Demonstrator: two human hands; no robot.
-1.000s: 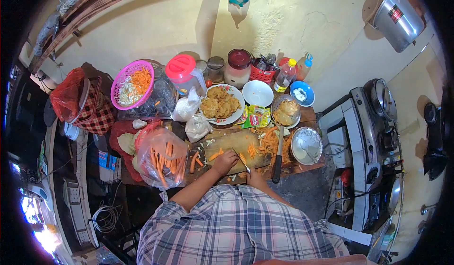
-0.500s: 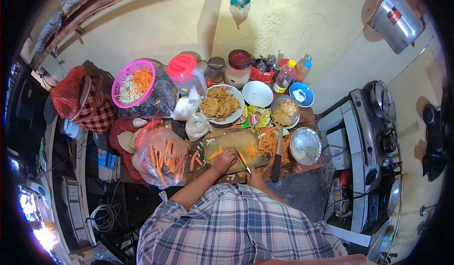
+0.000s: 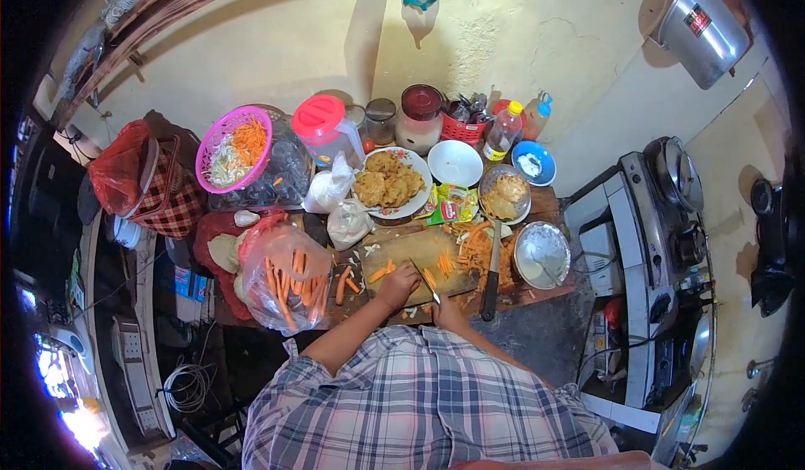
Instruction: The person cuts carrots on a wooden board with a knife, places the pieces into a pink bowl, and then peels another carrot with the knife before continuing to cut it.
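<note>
right hand (image 3: 450, 311) is clenched on a knife (image 3: 424, 280), its blade angled up-left over the wooden cutting board (image 3: 415, 248). left hand (image 3: 399, 285), the nearer to it, pins an orange carrot (image 3: 378, 275) under curled fingers. the carrot lies on the board, long axis running leftward from those fingers. cut carrot sticks (image 3: 478, 252) lie farther right.

We count two hands, the left hand (image 3: 400, 284) and right hand (image 3: 449, 311); two knives, held knife (image 3: 423, 279) and lying knife (image 3: 492, 275); one cutting board (image 3: 411, 250); four bowls (image 3: 455, 164); perhaps two bottles (image 3: 503, 133).
</note>
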